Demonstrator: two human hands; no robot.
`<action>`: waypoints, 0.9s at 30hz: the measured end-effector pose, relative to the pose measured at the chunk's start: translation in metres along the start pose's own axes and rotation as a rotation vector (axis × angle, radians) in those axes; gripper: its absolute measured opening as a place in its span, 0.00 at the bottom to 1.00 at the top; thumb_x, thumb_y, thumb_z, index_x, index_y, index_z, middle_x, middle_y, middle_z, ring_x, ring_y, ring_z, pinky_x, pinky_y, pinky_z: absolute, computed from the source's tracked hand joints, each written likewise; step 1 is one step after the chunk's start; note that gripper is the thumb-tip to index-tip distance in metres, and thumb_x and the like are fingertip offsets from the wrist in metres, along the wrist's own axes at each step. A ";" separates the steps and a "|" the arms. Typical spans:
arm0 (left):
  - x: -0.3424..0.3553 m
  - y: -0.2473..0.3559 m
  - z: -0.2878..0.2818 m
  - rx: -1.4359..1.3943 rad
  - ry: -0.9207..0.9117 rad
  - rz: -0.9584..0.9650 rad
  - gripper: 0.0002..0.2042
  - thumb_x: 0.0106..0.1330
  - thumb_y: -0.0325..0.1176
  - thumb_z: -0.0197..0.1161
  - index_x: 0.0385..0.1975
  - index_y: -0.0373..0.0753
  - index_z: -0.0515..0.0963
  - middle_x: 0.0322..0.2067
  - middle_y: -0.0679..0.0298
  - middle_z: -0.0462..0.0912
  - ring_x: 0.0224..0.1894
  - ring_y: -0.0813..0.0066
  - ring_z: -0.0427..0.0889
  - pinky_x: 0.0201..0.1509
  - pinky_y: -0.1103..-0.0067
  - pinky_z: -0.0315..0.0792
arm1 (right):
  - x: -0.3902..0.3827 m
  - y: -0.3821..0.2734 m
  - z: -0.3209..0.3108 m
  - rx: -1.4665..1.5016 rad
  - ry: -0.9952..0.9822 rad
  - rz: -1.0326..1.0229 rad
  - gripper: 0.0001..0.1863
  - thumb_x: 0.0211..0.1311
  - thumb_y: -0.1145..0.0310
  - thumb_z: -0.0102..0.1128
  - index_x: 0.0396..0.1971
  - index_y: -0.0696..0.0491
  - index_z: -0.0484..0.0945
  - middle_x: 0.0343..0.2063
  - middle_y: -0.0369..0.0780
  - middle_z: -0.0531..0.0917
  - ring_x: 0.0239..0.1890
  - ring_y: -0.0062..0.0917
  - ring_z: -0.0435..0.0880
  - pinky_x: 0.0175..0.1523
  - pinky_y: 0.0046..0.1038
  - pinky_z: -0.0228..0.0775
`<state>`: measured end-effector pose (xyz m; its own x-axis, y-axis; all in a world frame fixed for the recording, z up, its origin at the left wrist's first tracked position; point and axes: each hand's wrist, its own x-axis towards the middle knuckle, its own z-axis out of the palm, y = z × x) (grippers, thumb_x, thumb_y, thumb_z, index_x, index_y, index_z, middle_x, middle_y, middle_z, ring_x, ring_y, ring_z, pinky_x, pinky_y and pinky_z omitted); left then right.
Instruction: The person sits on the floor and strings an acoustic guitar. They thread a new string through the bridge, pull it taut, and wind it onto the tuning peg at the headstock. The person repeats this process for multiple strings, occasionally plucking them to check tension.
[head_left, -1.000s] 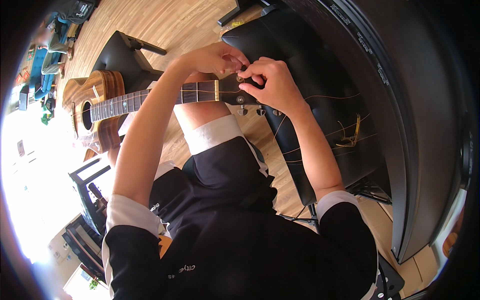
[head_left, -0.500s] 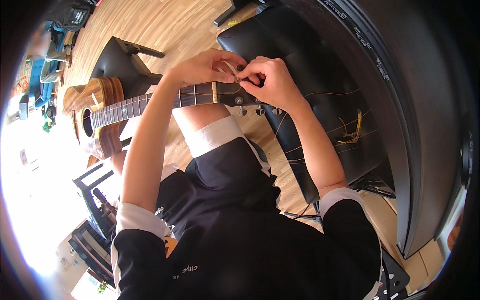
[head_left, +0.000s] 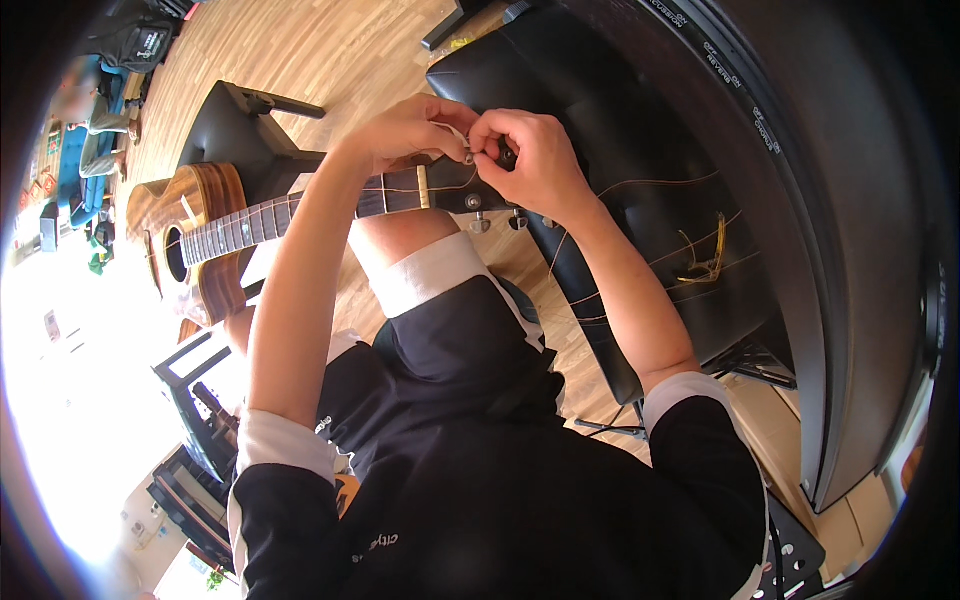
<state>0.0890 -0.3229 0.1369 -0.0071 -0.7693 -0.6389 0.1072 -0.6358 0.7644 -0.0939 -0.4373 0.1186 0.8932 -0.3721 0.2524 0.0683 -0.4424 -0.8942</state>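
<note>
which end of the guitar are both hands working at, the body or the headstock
The headstock: the left hand and right hand meet there by the tuning pegs. The wooden guitar body lies far off to the left, untouched.

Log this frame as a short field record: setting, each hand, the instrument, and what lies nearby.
setting: person seated over a wooden floor, guitar across the lap
left hand: at the headstock, fingers pinched at a tuning post
right hand: at the headstock, fingers closed by the same post
guitar: brown wooden acoustic body to the person's left, neck running right
loose strings: thin gold wires lying across the black padded seat
stool: black, behind the guitar body
</note>
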 end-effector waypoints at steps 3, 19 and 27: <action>-0.002 0.002 0.002 -0.057 -0.011 -0.011 0.24 0.55 0.20 0.64 0.55 0.30 0.74 0.47 0.59 0.82 0.49 0.74 0.81 0.58 0.80 0.74 | -0.002 0.000 0.000 0.011 -0.009 -0.038 0.05 0.44 0.77 0.68 0.24 0.55 0.82 0.19 0.39 0.79 0.21 0.31 0.79 0.29 0.29 0.70; -0.006 -0.009 -0.004 0.133 0.030 0.046 0.19 0.61 0.25 0.67 0.53 0.31 0.76 0.48 0.61 0.81 0.52 0.74 0.79 0.59 0.80 0.72 | -0.003 -0.001 0.006 -0.073 0.039 -0.078 0.07 0.43 0.74 0.73 0.24 0.53 0.82 0.19 0.36 0.78 0.24 0.27 0.78 0.30 0.28 0.70; -0.010 -0.002 0.002 0.167 0.063 0.096 0.16 0.66 0.23 0.61 0.53 0.31 0.75 0.47 0.60 0.81 0.51 0.74 0.79 0.58 0.78 0.73 | -0.004 0.005 0.008 -0.060 0.078 -0.122 0.06 0.43 0.76 0.72 0.23 0.54 0.83 0.17 0.35 0.77 0.22 0.25 0.76 0.27 0.26 0.67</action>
<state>0.0865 -0.3140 0.1423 0.0580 -0.8245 -0.5629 -0.0618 -0.5657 0.8223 -0.0939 -0.4315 0.1105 0.8425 -0.3741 0.3877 0.1450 -0.5355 -0.8320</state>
